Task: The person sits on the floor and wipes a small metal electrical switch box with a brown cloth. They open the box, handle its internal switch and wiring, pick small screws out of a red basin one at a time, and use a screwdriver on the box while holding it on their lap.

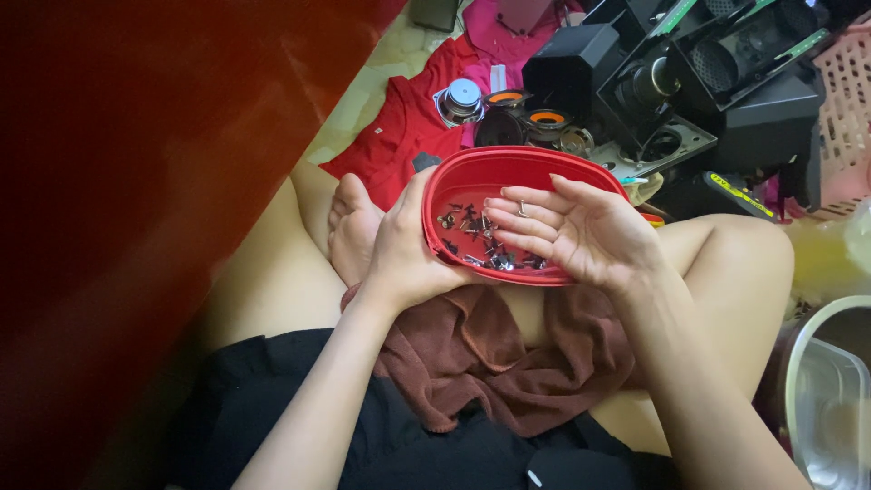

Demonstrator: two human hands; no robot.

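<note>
A red oval plastic tub [508, 165] sits tilted over my lap, with several small dark screws [474, 238] lying in its bottom. My left hand [404, 249] grips the tub's left rim and holds it up. My right hand [581, 227] lies palm up over the tub's right side, fingers together and pointing left above the screws, a ring on one finger. Nothing is pinched in those fingers that I can see.
A brown cloth [490, 358] is spread on my crossed legs. Beyond the tub lie loose speaker drivers [461, 98], black speaker housings [726, 82], a red garment [404, 127] and a pink basket [848, 100]. A clear container [830, 399] stands at right. A blurred red surface [136, 181] fills the left.
</note>
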